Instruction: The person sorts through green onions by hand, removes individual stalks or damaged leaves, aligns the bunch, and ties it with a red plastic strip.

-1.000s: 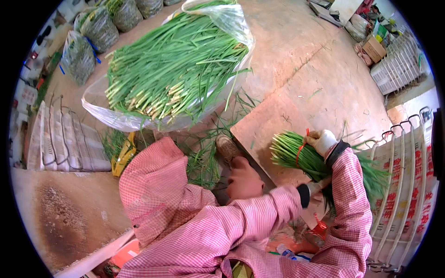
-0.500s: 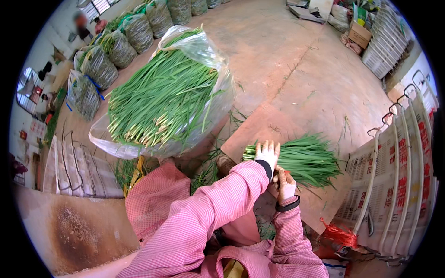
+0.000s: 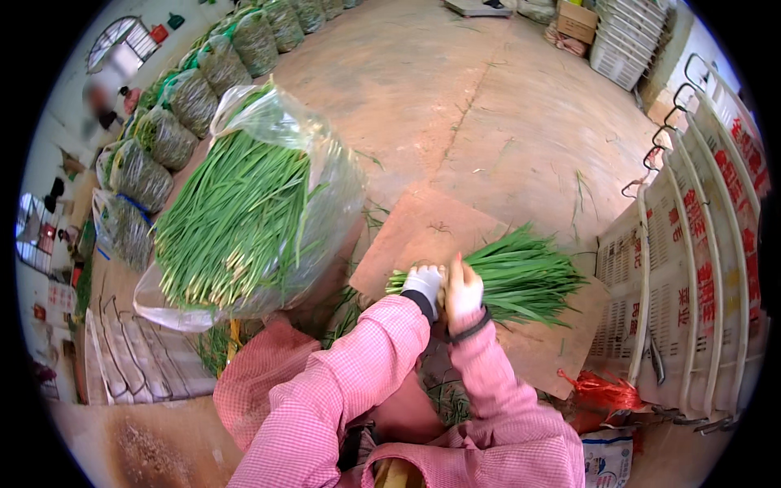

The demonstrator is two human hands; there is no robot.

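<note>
Bundle of green stalks (image 3: 512,276) on cardboard sheet (image 3: 423,232): cut ends at 9 o'clock, gripped there by gloved left hand (image 3: 424,285) and bare right hand (image 3: 461,290), fingers closed round it.

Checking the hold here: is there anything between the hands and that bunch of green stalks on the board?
Nothing visible: the left hand and right hand both rest directly on the bunch of green stalks, which lies on the cardboard sheet.
</note>
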